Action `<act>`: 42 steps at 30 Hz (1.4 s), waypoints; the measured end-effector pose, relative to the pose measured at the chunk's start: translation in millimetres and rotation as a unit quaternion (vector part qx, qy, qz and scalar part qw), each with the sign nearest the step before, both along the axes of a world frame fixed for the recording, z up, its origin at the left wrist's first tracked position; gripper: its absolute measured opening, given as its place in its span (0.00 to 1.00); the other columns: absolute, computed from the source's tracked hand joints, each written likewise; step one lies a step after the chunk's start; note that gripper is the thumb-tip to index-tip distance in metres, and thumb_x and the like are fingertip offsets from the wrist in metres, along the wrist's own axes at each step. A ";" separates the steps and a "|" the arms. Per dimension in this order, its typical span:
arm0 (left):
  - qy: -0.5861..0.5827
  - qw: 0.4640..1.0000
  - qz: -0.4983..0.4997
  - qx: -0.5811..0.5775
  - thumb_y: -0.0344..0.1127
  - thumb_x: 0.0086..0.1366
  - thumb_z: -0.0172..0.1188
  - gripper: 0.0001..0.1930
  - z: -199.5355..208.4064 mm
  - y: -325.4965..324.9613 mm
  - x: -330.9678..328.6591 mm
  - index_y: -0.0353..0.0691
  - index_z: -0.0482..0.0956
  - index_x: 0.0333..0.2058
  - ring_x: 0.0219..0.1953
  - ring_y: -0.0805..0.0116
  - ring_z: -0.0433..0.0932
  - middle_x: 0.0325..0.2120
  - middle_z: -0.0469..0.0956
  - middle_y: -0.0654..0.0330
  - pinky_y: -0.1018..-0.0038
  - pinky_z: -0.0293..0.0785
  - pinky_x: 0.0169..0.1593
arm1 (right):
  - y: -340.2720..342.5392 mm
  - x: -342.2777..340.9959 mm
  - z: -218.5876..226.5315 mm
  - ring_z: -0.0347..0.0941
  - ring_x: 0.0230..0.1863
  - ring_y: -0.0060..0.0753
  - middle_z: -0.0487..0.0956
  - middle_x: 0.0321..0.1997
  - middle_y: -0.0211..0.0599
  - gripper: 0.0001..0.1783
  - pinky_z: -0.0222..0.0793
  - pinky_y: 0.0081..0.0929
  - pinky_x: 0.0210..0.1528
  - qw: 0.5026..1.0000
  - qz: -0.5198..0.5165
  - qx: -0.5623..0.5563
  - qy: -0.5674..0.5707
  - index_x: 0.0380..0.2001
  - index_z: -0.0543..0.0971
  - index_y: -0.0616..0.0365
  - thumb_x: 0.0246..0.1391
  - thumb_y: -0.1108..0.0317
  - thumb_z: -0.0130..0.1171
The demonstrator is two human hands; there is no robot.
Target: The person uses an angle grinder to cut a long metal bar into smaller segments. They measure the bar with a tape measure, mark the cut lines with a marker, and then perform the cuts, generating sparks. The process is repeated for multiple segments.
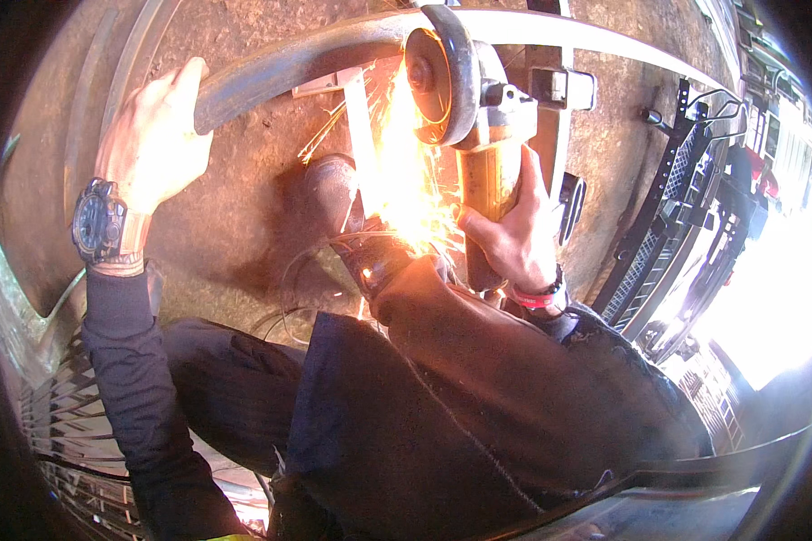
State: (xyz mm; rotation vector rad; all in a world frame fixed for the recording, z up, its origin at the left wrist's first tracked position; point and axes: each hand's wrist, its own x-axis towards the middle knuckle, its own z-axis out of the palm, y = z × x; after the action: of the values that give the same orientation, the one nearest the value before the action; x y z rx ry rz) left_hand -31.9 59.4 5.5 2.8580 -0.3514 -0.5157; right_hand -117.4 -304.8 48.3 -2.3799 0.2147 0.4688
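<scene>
My right hand is wrapped round the yellow body of an angle grinder, its thumb lying along the near side. The grinder's disc, partly covered by a dark guard, meets a long curved metal bar. A bright stream of sparks pours from the disc toward my leg and boot. At the bar's left end, my left hand grips it, with some fingers hidden behind the metal. A watch is on my left wrist, and a red band circles the right one.
Beneath the bar stands a metal support with short square tube pieces. Black metal frames with mesh lie at the right, near a glaring bright area. A thin cable loops beside my boot. Metal grating shows at lower left.
</scene>
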 end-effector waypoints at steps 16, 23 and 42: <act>-0.018 0.999 -0.022 -0.016 0.29 0.54 0.69 0.28 1.7 0.6 0.2 0.33 0.72 0.54 0.48 0.43 0.82 0.47 0.81 0.43 0.57 0.80 0.51 | 1.0 13.2 9.5 0.81 0.49 0.50 0.80 0.48 0.61 0.50 0.75 0.39 0.54 1.000 0.002 0.020 0.014 0.65 0.60 0.72 0.38 0.66 0.70; -0.037 0.999 -0.030 -0.001 0.29 0.54 0.69 0.30 1.1 0.8 -1.3 0.33 0.72 0.56 0.47 0.44 0.82 0.47 0.81 0.43 0.58 0.80 0.51 | -1.3 14.3 2.2 0.80 0.51 0.49 0.80 0.50 0.58 0.50 0.74 0.38 0.55 0.999 0.009 0.048 -0.009 0.65 0.60 0.71 0.38 0.67 0.70; 0.002 1.000 -0.017 -0.012 0.27 0.51 0.69 0.31 3.6 0.5 1.7 0.33 0.72 0.57 0.50 0.41 0.80 0.49 0.80 0.42 0.57 0.78 0.54 | -2.7 21.8 2.1 0.77 0.55 0.49 0.78 0.53 0.60 0.51 0.71 0.38 0.59 0.998 0.007 0.060 -0.003 0.65 0.59 0.76 0.39 0.66 0.70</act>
State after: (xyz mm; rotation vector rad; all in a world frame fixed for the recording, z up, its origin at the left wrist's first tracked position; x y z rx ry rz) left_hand -30.1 59.8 9.0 2.8318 -0.4029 -0.5207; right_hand -95.6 -307.5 50.4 -2.2669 0.1628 0.4688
